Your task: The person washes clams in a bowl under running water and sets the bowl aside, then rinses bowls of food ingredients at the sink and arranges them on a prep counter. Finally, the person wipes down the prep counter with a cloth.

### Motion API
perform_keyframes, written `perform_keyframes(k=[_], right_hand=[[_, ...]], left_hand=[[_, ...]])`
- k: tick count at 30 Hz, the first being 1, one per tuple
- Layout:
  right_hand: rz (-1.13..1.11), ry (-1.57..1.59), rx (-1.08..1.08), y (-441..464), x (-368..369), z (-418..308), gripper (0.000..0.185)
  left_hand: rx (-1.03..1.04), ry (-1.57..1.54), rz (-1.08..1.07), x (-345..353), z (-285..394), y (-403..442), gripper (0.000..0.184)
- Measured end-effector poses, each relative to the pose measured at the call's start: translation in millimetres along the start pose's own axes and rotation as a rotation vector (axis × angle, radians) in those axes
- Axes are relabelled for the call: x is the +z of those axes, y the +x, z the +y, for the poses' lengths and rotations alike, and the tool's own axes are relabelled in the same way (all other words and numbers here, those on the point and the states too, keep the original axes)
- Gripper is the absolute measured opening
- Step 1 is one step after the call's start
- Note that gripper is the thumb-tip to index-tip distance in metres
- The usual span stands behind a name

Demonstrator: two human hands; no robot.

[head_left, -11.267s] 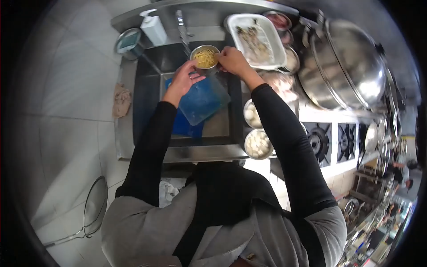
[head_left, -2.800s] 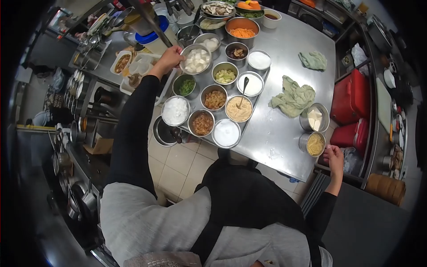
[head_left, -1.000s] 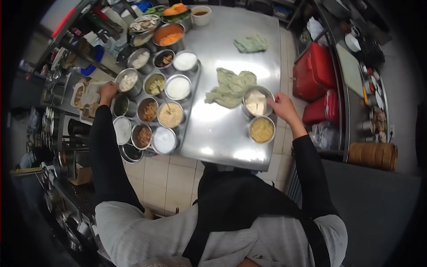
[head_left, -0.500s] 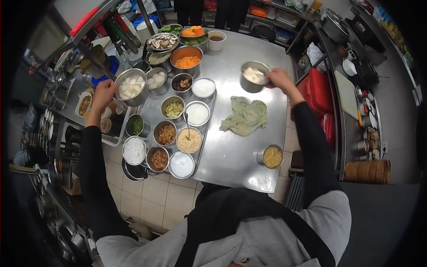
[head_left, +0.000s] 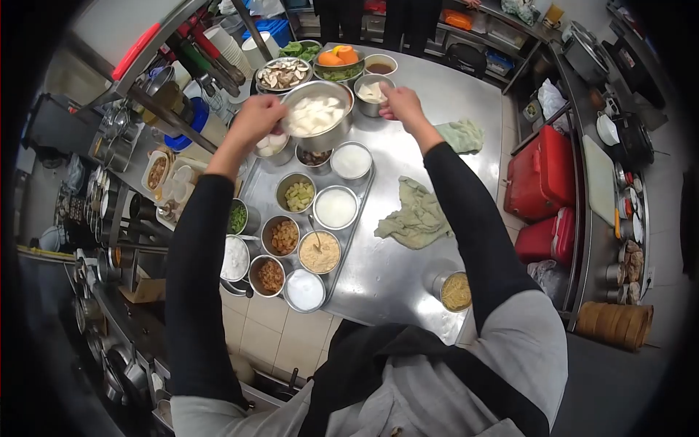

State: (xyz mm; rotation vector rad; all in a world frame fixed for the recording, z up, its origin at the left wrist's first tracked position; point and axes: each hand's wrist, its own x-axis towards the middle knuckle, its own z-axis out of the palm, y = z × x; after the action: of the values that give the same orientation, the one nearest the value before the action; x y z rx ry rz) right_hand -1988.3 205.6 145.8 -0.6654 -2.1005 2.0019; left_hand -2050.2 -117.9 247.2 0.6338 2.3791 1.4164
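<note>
My left hand (head_left: 258, 120) grips the rim of a metal pot (head_left: 336, 136) full of white cubes (head_left: 313, 116) that look like tofu. The pot is raised and tilted over the back of the tray, hiding part of the bowls behind. My right hand (head_left: 403, 108) is closed on the edge of a smaller metal pot (head_left: 372, 108) with pale slabs (head_left: 373, 92) in it, just right of the first. Below my left hand, a pot of round white pieces (head_left: 271, 143) is partly covered. A bowl of white powder (head_left: 351, 159) stands in front of the two pots.
A metal tray (head_left: 357, 218) carries several ingredient bowls, one with a spoon (head_left: 315, 240). Green cloths (head_left: 413, 215) lie right of it. A pot of yellow shreds (head_left: 456, 291) stands near the right edge. Mushrooms (head_left: 284, 73) and orange pieces (head_left: 339, 56) are at the back. Two people stand beyond.
Both pots have come together at the back middle: my left hand moved its pot right, my right hand moved its pot left and back. A second green cloth has come into sight. The view shifted.
</note>
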Motion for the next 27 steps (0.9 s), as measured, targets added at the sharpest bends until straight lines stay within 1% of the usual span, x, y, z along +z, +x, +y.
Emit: perform_keyframes(k=[1,3,4,5,7,9,10,12,14,16,17,18,19,20,21,22,23,24,25,26,27], right_hand=[[-0.101,0.14,-0.01,-27.1,-1.3,-26.6,0.05],[-0.263,0.04,-0.025,-64.6,-10.8,-66.5,0.05],[-0.342,-0.007,-0.036,-73.4,-14.3,-72.8,0.05],[-0.28,-0.212,-0.048,-67.6,-19.1,-70.6,0.035],[-0.213,-0.304,-0.046,-54.4,-35.8,-59.8,0.025],[-0.161,-0.339,-0.031,-39.4,-47.5,-42.8,0.013],[-0.149,-0.349,-0.008,-32.1,-49.9,-29.5,0.015],[-0.128,-0.371,0.035,-19.6,-52.9,-0.5,0.021],[-0.124,-0.332,0.102,-12.8,-48.8,26.6,0.024],[-0.113,-0.306,0.126,-3.4,-39.5,53.2,0.025],[-0.143,-0.234,0.099,5.7,-34.7,72.3,0.026],[-0.168,-0.161,0.079,16.2,-33.2,88.9,0.029],[-0.232,-0.093,0.084,24.7,-37.4,98.0,0.032],[-0.249,-0.121,0.075,19.6,-47.8,91.6,0.032],[-0.266,-0.148,0.067,14.4,-58.1,85.0,0.032],[-0.274,-0.342,0.049,-14.0,-77.5,60.8,0.03],[-0.27,-0.624,0.047,-33.4,-100.3,47.1,0.023],[-0.324,-0.857,-0.098,-32.5,-134.8,56.8,0.022],[-0.414,-1.081,-0.229,-40.8,-171.4,77.4,0.024],[-0.672,-1.305,-0.376,-75.4,-196.2,58.5,0.027],[-0.663,-1.15,-0.071,-130.1,-204.9,32.1,0.024]], left_hand=[[0.003,0.036,-0.021,11.3,5.0,14.2,0.018],[0.011,0.059,-0.078,39.1,16.9,34.9,0.02],[0.024,0.049,-0.109,52.8,23.0,43.7,0.022],[0.021,0.012,-0.136,68.8,22.5,55.2,0.023],[0.028,-0.061,-0.183,95.2,12.4,77.7,0.024],[0.01,0.067,-0.257,102.9,9.2,89.0,0.028],[-0.004,0.129,-0.296,108.1,6.7,90.1,0.03],[0.11,0.239,-0.194,102.4,9.8,83.3,0.041],[0.21,0.139,-0.132,88.7,30.0,57.3,0.04],[0.217,0.107,-0.126,71.7,59.1,22.0,0.035],[0.297,0.067,-0.079,62.0,65.6,0.0,0.033],[0.373,0.023,-0.037,55.3,73.9,-27.4,0.031],[0.376,0.038,0.024,50.5,94.5,-71.2,0.028],[0.398,-0.022,0.054,47.0,101.5,-112.8,0.027],[0.295,-0.082,0.106,43.3,100.8,-154.5,0.022],[0.22,-0.056,0.168,41.2,95.0,-199.2,0.025],[0.164,-0.093,0.009,25.7,77.1,-231.5,0.033],[0.066,-0.268,-0.155,31.4,71.7,-256.3,0.04],[-0.08,-0.27,-0.211,47.3,69.7,-278.8,0.036],[-0.131,-0.354,-0.307,73.2,66.9,-290.5,0.03],[-0.216,-0.399,-0.365,103.3,64.9,-293.7,0.025]])
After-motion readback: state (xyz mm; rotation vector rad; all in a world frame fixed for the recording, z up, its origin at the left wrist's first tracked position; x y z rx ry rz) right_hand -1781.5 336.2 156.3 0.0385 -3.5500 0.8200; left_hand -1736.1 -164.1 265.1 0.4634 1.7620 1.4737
